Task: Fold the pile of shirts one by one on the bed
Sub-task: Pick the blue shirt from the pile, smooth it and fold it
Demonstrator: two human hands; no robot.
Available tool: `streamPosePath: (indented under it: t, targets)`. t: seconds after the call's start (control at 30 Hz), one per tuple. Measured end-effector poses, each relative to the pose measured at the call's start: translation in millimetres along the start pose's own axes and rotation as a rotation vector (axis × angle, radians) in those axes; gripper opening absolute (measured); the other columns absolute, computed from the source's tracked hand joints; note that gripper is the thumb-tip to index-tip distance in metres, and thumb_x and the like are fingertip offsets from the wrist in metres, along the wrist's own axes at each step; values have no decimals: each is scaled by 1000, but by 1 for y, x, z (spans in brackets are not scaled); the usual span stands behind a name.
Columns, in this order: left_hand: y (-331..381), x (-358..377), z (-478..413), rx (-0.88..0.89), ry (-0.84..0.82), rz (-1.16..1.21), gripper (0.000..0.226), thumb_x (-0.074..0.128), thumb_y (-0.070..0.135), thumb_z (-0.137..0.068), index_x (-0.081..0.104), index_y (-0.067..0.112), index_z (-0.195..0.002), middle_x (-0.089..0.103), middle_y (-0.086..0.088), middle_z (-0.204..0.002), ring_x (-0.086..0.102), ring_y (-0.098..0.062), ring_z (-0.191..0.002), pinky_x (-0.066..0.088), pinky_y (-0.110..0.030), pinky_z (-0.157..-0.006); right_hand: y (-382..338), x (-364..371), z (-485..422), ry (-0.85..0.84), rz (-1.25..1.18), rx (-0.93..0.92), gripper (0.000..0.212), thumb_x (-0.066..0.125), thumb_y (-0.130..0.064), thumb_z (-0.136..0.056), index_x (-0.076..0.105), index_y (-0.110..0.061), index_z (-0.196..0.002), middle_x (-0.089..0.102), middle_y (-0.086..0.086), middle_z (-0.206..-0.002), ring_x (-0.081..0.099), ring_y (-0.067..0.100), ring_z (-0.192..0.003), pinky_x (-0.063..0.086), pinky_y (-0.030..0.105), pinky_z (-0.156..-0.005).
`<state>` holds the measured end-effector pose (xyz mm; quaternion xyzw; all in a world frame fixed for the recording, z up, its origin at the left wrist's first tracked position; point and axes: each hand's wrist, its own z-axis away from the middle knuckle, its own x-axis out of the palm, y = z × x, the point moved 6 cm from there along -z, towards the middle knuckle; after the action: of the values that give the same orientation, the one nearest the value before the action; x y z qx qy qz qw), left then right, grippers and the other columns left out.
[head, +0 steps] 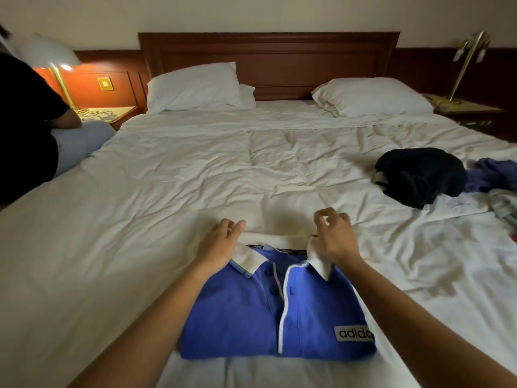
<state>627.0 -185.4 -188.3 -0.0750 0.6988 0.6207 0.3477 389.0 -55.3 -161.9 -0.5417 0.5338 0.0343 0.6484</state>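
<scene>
A blue polo shirt (251,312) with a white collar and a logo patch lies folded into a neat rectangle, front up, on the white bed (167,191) right in front of me. My left hand (221,242) hovers at the collar's left tip, fingers relaxed and lightly bent. Over the collar's right tip is my right hand (333,239), its fingers loosely curled with nothing between them. A loose pile of shirts lies at the right: a black one (419,175), a purple one (495,172) and a grey one (503,205).
Two white pillows (195,88) lean against the wooden headboard (268,60). Another person (25,121) in a dark top sits at the bed's left edge. Nightstands with lamps (56,65) flank the bed.
</scene>
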Motion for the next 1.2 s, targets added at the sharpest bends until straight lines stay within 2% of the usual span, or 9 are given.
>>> streamPosePath:
  t: [0.1, 0.23, 0.37, 0.43, 0.53, 0.73, 0.93, 1.07, 1.2]
  targets:
    - [-3, -3, 11, 75, -77, -93, 48, 38, 59, -100, 45, 35, -141, 46, 7, -144, 44, -17, -134, 31, -41, -116, 1, -3, 41, -71, 63, -113, 49, 31, -49, -103, 40, -33, -148, 26, 3, -160, 17, 26, -148, 19, 48, -118]
    - [-22, 19, 36, 155, -351, -483, 53, 19, 56, -104, 6, 50, -155, -8, 10, -167, -10, -16, -154, -1, -44, -124, 5, 25, 93, -360, 234, -418, 56, 10, -65, -93, 39, -54, -140, -15, -27, -156, -34, 4, -143, -16, 32, -111]
    - [-20, 21, 43, 144, -368, -480, 48, 17, 54, -105, 17, 50, -153, -19, 11, -165, -18, -19, -152, -8, -47, -123, -16, 26, 88, -302, 346, -564, 52, 12, -65, -93, 53, -37, -109, 24, -16, -140, 8, 11, -140, -4, 35, -108]
    - [-9, 15, 44, 187, -299, -307, 27, 29, 47, -106, 46, 49, -127, -1, 5, -167, -10, -12, -153, -1, -46, -123, -27, 29, 79, -310, 364, -613, 54, 12, -64, -94, 55, -34, -106, 31, -12, -127, 22, 11, -126, 5, 36, -107]
    - [1, 5, 45, 271, -182, -192, 17, 43, 30, -105, 47, 42, -94, 29, 5, -149, 12, -8, -149, 15, -38, -120, -39, 34, 68, -323, 230, -595, 48, 11, -67, -92, 47, -36, -94, 33, -15, -111, 29, 9, -108, 13, 32, -97]
    - [4, 10, 39, 237, -171, -247, 15, 41, 33, -106, 53, 27, -112, 33, 5, -143, 32, -17, -138, 25, -38, -115, -36, 51, 60, -263, 182, -571, 60, 8, -73, -92, 51, -30, -99, 36, -13, -107, 31, 9, -99, 14, 29, -85]
    - [-13, 20, 37, 129, -319, -345, 49, 28, 55, -104, 21, 46, -151, 8, 8, -167, 13, -14, -152, 8, -40, -123, -19, 53, 63, -366, 139, -517, 39, 24, -65, -98, 44, -42, -124, 40, -23, -119, 35, 1, -120, 13, 25, -99]
    - [-21, 8, 31, 46, -220, -241, 54, 31, 59, -101, 25, 43, -153, 29, 9, -161, 26, -18, -148, 20, -39, -120, -7, 27, 48, -177, 97, -385, 39, 27, -56, -101, 35, -47, -138, 41, -16, -142, 35, 9, -134, 20, 34, -108]
    - [-14, 2, 21, 19, -143, -485, 59, 30, 65, -99, 46, 28, -143, 46, -1, -148, 39, -27, -136, 30, -45, -114, 14, 34, 28, -309, 423, -169, 38, 32, -48, -101, 49, -36, -134, 47, 0, -143, 40, 28, -133, 28, 47, -106]
